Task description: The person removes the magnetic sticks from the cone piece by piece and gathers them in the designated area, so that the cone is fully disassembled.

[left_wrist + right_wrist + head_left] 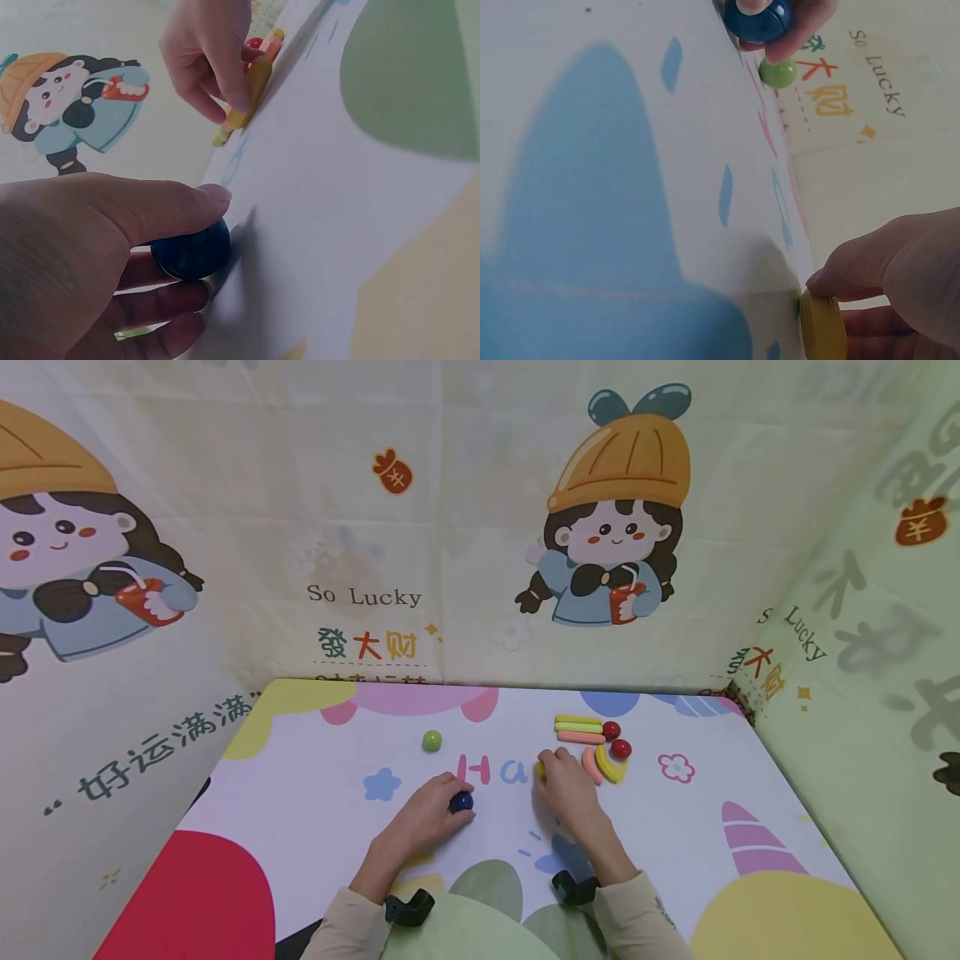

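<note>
My left hand [429, 812] holds a dark blue ball [462, 802] between thumb and fingers, low over the white printed tabletop. In the left wrist view the thumb lies across the top of the ball and the fingers curl beneath it. Further right, my right hand [570, 789] pinches a yellow block [823, 328] by its side, fingertips close to the tabletop. The head view leaves only a sliver of this block visible beside the fingers. Just right of that hand lie a pink curved piece [592, 766] and a yellow curved piece [612, 765].
Behind the right hand, yellow [577, 720], light green [577, 727] and pink sticks [581, 737] lie in a stack-like row. Two red balls [611, 731] sit beside them. A green ball [432, 741] stands at the back left. Printed cloth walls [465, 527] enclose the table.
</note>
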{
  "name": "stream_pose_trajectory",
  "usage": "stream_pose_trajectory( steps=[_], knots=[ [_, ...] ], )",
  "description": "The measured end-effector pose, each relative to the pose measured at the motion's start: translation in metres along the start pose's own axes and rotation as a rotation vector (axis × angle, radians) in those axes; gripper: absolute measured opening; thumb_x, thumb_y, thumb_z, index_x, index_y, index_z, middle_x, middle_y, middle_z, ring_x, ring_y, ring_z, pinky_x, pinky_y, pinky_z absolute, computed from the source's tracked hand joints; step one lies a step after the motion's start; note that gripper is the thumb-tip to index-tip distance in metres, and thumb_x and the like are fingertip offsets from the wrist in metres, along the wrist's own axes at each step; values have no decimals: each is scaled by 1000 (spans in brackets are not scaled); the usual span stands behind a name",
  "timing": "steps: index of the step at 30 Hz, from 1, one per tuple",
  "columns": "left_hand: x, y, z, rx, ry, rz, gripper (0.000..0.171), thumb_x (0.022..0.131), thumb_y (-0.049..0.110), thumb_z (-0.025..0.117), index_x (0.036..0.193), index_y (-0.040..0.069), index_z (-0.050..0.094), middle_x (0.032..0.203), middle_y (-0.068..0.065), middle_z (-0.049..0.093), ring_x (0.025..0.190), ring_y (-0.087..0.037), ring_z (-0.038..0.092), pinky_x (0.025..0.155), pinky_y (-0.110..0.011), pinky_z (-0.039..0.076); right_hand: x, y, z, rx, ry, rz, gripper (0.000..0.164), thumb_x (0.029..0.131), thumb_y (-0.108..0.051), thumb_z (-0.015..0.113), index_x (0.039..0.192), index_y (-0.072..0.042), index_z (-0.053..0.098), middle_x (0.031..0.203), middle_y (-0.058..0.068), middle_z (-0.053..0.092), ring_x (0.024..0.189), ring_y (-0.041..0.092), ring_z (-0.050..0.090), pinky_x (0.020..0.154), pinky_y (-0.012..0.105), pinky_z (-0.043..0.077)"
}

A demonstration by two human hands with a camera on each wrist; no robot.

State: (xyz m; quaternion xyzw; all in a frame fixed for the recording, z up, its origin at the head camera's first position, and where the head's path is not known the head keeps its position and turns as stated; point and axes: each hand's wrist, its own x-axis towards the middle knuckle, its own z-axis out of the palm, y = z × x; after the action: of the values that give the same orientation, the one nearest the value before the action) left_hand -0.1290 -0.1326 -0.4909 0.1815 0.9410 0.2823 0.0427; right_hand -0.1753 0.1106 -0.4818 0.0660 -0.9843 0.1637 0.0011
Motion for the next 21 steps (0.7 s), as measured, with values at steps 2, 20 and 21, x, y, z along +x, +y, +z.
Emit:
stream_pose_trajectory(
  steps=[2, 20, 21],
  knots=[
    [0, -1, 0, 0, -1, 0, 39, 92, 29, 73, 126, 10, 67, 114, -6, 65, 104, -19, 61, 96, -41, 55, 1, 0, -1, 1, -10, 24, 32, 90, -18, 72, 119, -6, 69, 105, 15, 66, 91, 25, 62, 85, 40, 58],
    [0, -1, -2, -6, -11, -6, 39, 92, 30, 72, 126, 11, 66, 113, -5, 64, 103, -20, 60, 95, -41, 55, 6, 15, -3, -26, 40, 118, 34, 90, -18, 73, 121, -2, 68, 107, 15, 62, 90, 24, 60, 90, 42, 58],
    [0, -1, -2, -6, -10, -5, 39, 92, 29, 72, 126, 10, 66, 113, -5, 64, 103, -19, 60, 95, -41, 55, 6, 15, -3, -27, 40, 122, 34, 91, -18, 72, 120, -2, 68, 108, 16, 62, 91, 25, 60, 90, 42, 58]
  ],
)
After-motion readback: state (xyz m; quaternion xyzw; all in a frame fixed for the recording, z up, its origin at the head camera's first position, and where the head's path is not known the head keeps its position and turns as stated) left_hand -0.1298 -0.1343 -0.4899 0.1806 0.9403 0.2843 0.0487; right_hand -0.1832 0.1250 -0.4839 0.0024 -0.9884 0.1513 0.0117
